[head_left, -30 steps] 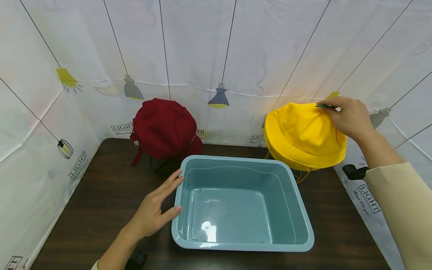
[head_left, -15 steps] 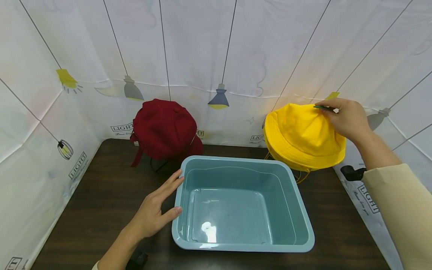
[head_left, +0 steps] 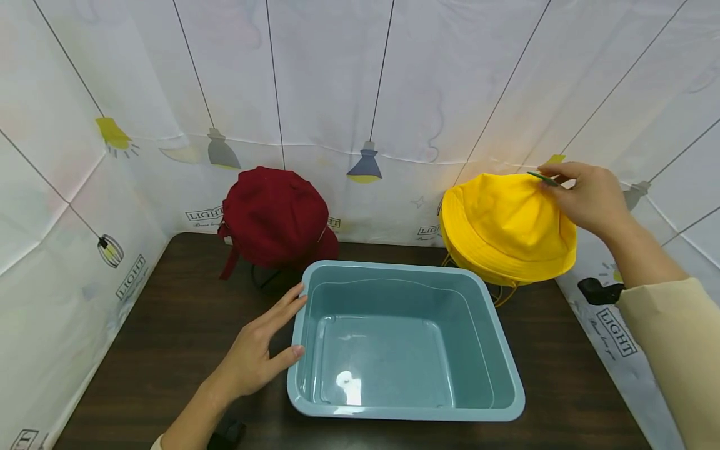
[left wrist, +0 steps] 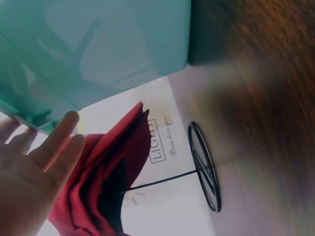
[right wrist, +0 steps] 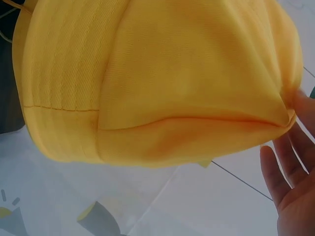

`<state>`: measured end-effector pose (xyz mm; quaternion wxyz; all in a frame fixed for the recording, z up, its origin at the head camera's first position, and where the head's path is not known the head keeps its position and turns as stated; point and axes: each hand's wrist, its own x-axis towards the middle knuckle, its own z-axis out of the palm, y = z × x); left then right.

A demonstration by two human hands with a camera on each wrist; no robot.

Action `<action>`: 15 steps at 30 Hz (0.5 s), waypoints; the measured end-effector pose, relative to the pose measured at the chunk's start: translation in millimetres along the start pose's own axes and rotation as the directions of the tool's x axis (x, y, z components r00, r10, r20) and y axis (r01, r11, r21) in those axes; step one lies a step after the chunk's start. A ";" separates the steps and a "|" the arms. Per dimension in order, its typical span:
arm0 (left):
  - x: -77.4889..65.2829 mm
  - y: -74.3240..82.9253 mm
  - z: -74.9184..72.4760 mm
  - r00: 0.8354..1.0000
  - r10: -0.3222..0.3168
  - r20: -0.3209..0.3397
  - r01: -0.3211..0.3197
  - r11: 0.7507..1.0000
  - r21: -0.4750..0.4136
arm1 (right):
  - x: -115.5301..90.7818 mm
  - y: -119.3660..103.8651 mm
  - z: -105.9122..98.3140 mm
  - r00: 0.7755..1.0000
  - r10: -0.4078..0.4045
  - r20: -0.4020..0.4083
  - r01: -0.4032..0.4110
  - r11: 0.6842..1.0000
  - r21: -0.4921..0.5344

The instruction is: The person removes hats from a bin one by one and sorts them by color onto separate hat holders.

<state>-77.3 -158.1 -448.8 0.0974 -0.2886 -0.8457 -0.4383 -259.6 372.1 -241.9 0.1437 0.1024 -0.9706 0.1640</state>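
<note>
My left hand [head_left: 255, 353] rests its straight fingertips on the left rim of a blue-green plastic tub [head_left: 405, 413]. In the left wrist view, those fingers reach the tub wall [left wrist: 123, 44] beside a red cap [left wrist: 93, 182]. At the right back, my right hand [head_left: 596, 197] is at the crown of a yellow bucket hat [head_left: 500, 219], pinching a small thin green object [head_left: 542, 179] between thumb and forefinger. What this object is cannot be made out. Seen from the right wrist, fingers touch the gathered top of the hat [right wrist: 187, 83]; the thumb is mostly hidden.
The red cap [head_left: 275, 215] sits at the back left on a black wire stand with a ring base [left wrist: 216, 196]. Dark wooden table [head_left: 146, 350] lies beneath everything. A white cloth backdrop [head_left: 315, 81] printed with lamps closes off the back and sides.
The right hand and forearm have shifted slightly to the right, and the green object's tilt has changed a little. The left hand, tub and both hats stay practically where they were.
</note>
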 end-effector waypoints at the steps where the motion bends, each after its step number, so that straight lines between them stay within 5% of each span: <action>1: 0.3 0.2 -0.8 1.000 -0.001 0.004 0.001 1.000 0.008 | -0.7 0.5 -1.5 1.000 -0.004 0.002 0.004 1.000 -0.002; 9: 4.6 2.0 -8.8 0.999 0.015 0.045 -0.019 0.996 0.085 | -13.8 3.1 -8.3 1.000 0.006 0.029 -0.006 1.000 0.002; 15: 12.5 1.3 -20.4 0.998 0.061 0.014 -0.062 0.990 0.126 | -28.4 5.5 -8.8 0.999 0.035 0.025 -0.035 0.999 -0.014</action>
